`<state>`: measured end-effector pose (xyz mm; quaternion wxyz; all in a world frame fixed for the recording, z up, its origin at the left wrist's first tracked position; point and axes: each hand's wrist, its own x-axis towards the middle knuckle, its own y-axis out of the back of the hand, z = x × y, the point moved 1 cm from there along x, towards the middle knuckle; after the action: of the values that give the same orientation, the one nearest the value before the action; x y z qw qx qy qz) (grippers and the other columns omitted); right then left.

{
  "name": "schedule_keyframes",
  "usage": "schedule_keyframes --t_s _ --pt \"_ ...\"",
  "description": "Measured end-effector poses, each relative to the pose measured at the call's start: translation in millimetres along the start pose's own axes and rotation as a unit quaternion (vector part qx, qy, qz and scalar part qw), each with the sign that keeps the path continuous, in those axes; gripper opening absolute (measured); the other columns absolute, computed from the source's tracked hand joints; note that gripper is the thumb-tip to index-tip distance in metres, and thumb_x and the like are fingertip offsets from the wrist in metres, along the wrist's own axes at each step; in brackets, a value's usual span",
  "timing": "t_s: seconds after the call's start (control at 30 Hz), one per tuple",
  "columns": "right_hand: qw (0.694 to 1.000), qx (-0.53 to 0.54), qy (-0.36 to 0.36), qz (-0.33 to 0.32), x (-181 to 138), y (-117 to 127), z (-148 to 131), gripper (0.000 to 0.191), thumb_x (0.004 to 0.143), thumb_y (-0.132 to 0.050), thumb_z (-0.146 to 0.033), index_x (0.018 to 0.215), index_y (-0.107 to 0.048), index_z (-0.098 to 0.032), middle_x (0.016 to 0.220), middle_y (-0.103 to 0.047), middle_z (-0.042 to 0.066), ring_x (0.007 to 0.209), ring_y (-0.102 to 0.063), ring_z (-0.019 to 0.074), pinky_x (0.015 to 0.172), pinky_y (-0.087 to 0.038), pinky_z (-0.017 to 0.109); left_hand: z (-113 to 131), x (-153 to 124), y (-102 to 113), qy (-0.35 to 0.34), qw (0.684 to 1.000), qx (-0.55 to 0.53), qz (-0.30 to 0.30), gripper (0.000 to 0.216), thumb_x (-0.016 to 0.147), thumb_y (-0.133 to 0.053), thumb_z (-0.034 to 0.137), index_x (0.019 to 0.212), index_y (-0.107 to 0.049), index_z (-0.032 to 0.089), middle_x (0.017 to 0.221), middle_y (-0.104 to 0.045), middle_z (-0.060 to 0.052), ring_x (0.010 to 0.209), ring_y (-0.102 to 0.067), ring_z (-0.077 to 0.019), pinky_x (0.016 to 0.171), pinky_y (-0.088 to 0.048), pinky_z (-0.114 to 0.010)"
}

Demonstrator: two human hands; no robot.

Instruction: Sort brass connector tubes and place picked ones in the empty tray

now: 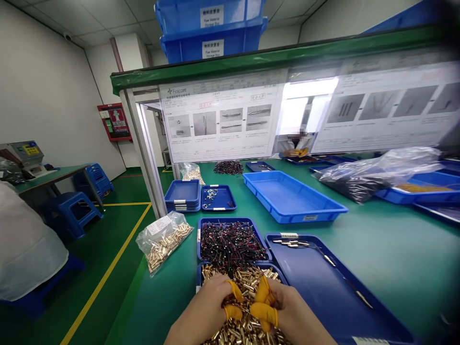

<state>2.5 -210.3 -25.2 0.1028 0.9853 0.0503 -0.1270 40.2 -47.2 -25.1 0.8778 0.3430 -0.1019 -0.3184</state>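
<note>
My left hand and my right hand meet over a blue tray heaped with small brass tubes at the bottom centre. Both wear orange finger cots on thumb and forefinger. The fingers of each hand are pinched together, thumbs almost touching, on something small I cannot make out among the brass parts. Just behind stands a second blue tray full of short red and black wires.
A long blue tray with a few finished wire pieces lies to the right. A bag of brass tubes sits at the table's left edge. Farther back are an empty blue tray, stacked small trays, plastic bags and posted instruction sheets. A person in white sits at left.
</note>
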Motion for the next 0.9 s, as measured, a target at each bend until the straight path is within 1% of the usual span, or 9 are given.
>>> schedule_keyframes --t_s 0.1,0.2,0.27,0.33,0.43,0.53,0.63,0.73,0.9 --pt "1.0 0.001 0.013 -0.005 -3 2 -6 0.038 0.059 -0.068 -0.039 0.058 -0.04 -0.013 0.052 -0.043 -0.006 0.044 -0.041 -0.0004 0.043 -0.035 0.01 -1 2 -5 -0.002 1.0 0.009 -0.016 0.021 0.061 -0.036 -0.005 0.06 -0.033 0.016 0.081 -0.047 -0.002 0.074 -0.039 -0.0143 0.06 -0.022 -0.025" --pt "0.999 -0.013 0.038 -0.015 -7 3 -11 0.031 0.069 -0.057 -0.04 0.062 -0.042 -0.013 0.053 -0.043 -0.006 0.046 -0.043 0.0006 0.044 -0.035 0.011 -4 6 -12 -0.023 1.0 0.005 0.001 0.02 0.067 -0.036 -0.002 0.058 -0.031 0.015 0.076 -0.046 -0.002 0.072 -0.039 -0.0139 0.059 -0.021 -0.026" --pt "0.997 -0.056 0.055 0.0 -9 3 -12 0.02 0.073 -0.05 -0.029 0.063 -0.045 -0.012 0.055 -0.044 -0.005 0.049 -0.041 0.0005 0.047 -0.033 0.01 -4 8 -16 -0.013 0.999 -0.016 0.03 0.018 0.069 -0.037 0.0 0.059 -0.033 0.015 0.076 -0.046 -0.002 0.071 -0.039 -0.0136 0.059 -0.021 -0.026" --pt "0.992 -0.112 0.063 0.017 -10 4 -13 0.013 0.073 -0.044 -0.018 0.063 -0.047 -0.011 0.058 -0.047 -0.003 0.054 -0.04 0.0007 0.05 -0.03 0.01 -3 10 -20 0.028 0.994 -0.075 0.07 0.014 0.07 -0.039 0.004 0.062 -0.038 0.016 0.077 -0.047 -0.002 0.07 -0.04 -0.0133 0.058 -0.023 -0.025" --pt "0.984 -0.161 0.07 0.027 -9 4 -12 0.016 0.075 -0.043 -0.02 0.064 -0.049 -0.011 0.063 -0.052 -0.001 0.058 -0.04 0.002 0.054 -0.028 0.012 0 11 -24 0.081 0.966 -0.214 0.123 0.002 0.072 -0.047 0.015 0.073 -0.045 0.015 0.074 -0.047 -0.002 0.07 -0.042 -0.0132 0.061 -0.029 -0.023" --pt "0.982 -0.168 0.076 0.043 -7 4 -10 0.019 0.076 -0.043 -0.026 0.066 -0.049 -0.011 0.067 -0.053 0.0 0.062 -0.04 0.0033 0.056 -0.026 0.012 1 12 -24 0.094 0.934 -0.309 0.153 0.021 0.071 -0.056 0.032 0.075 -0.044 0.015 0.068 -0.044 0.001 0.066 -0.041 -0.0117 0.061 -0.031 -0.023" --pt "0.981 -0.174 0.074 0.048 -7 5 -7 0.013 0.075 -0.043 -0.021 0.069 -0.049 -0.012 0.07 -0.055 0.001 0.064 -0.042 0.0046 0.057 -0.027 0.013 1 13 -24 0.077 0.906 -0.386 0.158 0.03 0.071 -0.058 0.04 0.077 -0.043 0.015 0.065 -0.043 0.003 0.061 -0.043 -0.0099 0.06 -0.034 -0.022" --pt "0.979 -0.178 0.086 0.053 -8 5 -4 0.013 0.076 -0.041 -0.02 0.071 -0.051 -0.013 0.071 -0.058 0.002 0.064 -0.045 0.0059 0.057 -0.028 0.014 -1 15 -25 0.052 0.89 -0.424 0.162 0.031 0.07 -0.061 0.04 0.078 -0.044 0.015 0.065 -0.046 0.003 0.061 -0.048 -0.0097 0.062 -0.037 -0.023" --pt "0.977 -0.156 0.119 0.079 -6 6 -2 0.018 0.077 -0.044 -0.026 0.067 -0.054 -0.014 0.068 -0.059 0.002 0.061 -0.046 0.006 0.054 -0.03 0.014 0 14 -25 0.046 0.892 -0.42 0.162 0.027 0.07 -0.061 0.035 0.078 -0.045 0.015 0.066 -0.048 0.003 0.061 -0.049 -0.0095 0.063 -0.039 -0.023"
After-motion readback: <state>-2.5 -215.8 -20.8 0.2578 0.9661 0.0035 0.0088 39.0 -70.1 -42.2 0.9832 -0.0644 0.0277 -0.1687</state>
